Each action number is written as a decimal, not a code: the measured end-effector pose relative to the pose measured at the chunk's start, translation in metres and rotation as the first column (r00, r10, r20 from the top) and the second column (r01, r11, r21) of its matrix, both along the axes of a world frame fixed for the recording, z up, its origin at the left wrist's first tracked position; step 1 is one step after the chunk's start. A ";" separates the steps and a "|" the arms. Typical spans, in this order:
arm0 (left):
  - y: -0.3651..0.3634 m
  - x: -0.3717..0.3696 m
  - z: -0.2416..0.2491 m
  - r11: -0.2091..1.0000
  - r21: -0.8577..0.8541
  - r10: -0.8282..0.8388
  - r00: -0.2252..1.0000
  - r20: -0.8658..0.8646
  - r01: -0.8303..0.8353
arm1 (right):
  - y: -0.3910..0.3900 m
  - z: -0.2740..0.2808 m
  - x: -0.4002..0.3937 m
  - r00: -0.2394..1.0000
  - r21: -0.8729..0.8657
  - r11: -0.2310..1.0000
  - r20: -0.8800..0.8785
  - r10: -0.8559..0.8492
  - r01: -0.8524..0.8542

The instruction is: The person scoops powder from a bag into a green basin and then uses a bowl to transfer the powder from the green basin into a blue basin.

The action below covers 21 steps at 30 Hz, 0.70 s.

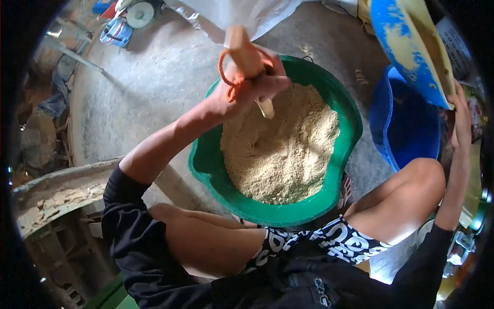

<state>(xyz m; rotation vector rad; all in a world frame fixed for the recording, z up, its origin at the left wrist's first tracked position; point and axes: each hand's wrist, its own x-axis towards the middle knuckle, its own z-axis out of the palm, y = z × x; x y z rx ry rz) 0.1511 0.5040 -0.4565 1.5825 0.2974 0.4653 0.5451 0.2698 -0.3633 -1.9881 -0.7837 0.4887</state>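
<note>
My left hand (257, 85) is closed around a pale wooden tool (239, 46) with an orange cord tied on it. The tool's narrow lower end points down over a green tub (350, 123), which holds a mound of coarse, pale yellow meal (288, 154). At the right, my right hand (460, 116) grips the lower rim of a blue basin (399, 38), its surface smeared with pale residue. That basin is tilted up on edge, above a blue bucket (378, 110). My right fingers are partly hidden behind the rim.
The green tub stands between my bent legs on a concrete floor (118, 113). A pale sheet (242, 15) lies beyond it. At the upper left are a small blue-and-white pail (117, 33) and a round white object (140, 14). A curved trough with flaky residue (67, 198) stands at the left.
</note>
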 end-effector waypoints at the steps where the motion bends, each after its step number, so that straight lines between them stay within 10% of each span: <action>1: -0.008 -0.003 -0.012 0.998 -0.035 -0.048 0.998 0.047 0.049 | 0.008 0.008 -0.008 0.995 -0.055 0.996 0.062 0.075 -0.072; 10: -0.015 -0.026 -0.030 0.968 -0.244 -0.041 0.993 0.107 0.066 | 0.038 0.001 -0.124 0.938 -0.068 0.935 -0.025 0.346 -0.347; 12: 0.000 -0.029 -0.036 0.984 0.059 -0.166 0.986 0.003 0.166 | 0.039 -0.002 -0.123 0.931 -0.094 0.927 -0.045 0.362 -0.364; 16: -0.011 -0.039 -0.058 0.977 -0.176 -0.123 0.992 -0.022 0.117 | 0.051 -0.004 -0.121 0.915 -0.094 0.911 -0.024 0.402 -0.402; 18: 0.012 -0.032 -0.066 0.947 -0.103 -0.280 0.939 0.198 0.304 | 0.056 -0.005 -0.114 0.924 -0.112 0.920 0.036 0.380 -0.374; 19: 0.012 -0.034 -0.035 0.969 0.124 -0.227 0.968 0.106 0.214 | 0.056 -0.002 -0.109 0.927 -0.139 0.920 0.022 0.374 -0.367; 21: 0.000 -0.030 -0.035 0.996 0.035 -0.079 0.996 -0.031 0.080 | 0.059 -0.004 -0.090 0.941 -0.172 0.928 0.019 0.338 -0.330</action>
